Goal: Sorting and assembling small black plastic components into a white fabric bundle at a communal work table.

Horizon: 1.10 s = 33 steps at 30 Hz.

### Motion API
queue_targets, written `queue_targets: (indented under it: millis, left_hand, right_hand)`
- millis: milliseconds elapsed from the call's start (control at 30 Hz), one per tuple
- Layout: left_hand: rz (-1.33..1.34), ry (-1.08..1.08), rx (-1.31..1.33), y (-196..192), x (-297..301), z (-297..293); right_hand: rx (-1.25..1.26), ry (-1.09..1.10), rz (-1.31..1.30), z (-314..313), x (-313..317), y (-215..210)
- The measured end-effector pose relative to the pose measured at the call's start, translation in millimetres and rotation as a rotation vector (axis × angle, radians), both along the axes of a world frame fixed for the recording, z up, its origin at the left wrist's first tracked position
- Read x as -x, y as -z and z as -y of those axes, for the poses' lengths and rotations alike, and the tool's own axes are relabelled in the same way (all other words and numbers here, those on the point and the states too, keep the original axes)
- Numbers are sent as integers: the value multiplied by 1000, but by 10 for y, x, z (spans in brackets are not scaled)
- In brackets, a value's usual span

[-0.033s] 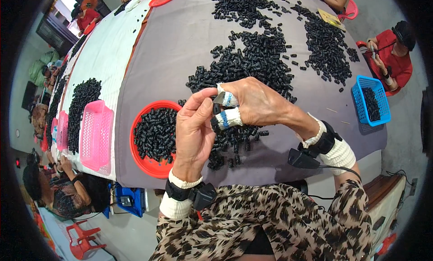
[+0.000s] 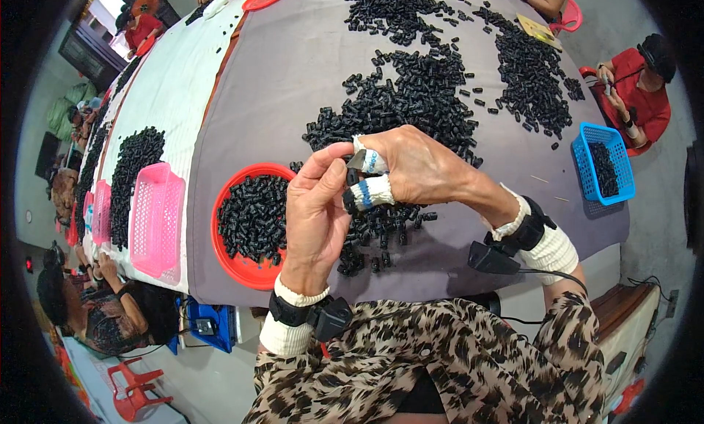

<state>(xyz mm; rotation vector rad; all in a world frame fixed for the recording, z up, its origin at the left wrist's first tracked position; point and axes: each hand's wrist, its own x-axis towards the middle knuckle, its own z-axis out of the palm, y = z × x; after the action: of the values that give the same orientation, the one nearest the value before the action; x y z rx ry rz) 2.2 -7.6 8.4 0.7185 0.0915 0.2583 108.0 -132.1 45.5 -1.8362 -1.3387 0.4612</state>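
Observation:
My left hand (image 2: pixel 315 219) pinches a small black cylindrical part (image 2: pixel 352 177) between thumb and fingertips. From the right, my right hand (image 2: pixel 422 164) closes against the same part, its thumb and a finger wrapped in white cloth covers with blue marks. A small grey blade-like piece (image 2: pixel 356 160) shows at the right thumb's tip. Both hands meet above a large heap of black cylindrical parts (image 2: pixel 411 94) on the grey cloth. Left of my left hand sits a round red tray (image 2: pixel 246 274) full of similar parts. My hands partly hide the near parts.
A pink basket (image 2: pixel 156 222) stands on the white cloth at the left, and a blue basket (image 2: pixel 609 189) of black parts at the right edge. More heaps (image 2: pixel 532 76) lie farther off. Several people sit around the table, one in a red shirt (image 2: pixel 645 94).

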Motion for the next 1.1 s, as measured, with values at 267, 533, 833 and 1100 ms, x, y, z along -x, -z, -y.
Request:
queue_targets:
  millis: [267, 533, 833, 1100]
  left_hand:
    - [-47, 3, 8, 11, -10, 14]
    - [-24, 12, 96, 45, -17, -36]
    - [-151, -53, -21, 31, -24, -64]
    - [-207, -167, -85, 83, 39, -189]
  right_hand:
    - [-61, 20, -18, -7, -17, 126]
    - [-140, 130, -96, -26, 23, 170]
    - [-173, 203, -50, -95, 79, 153]
    - [-138, 178, -50, -199, -1, 311]
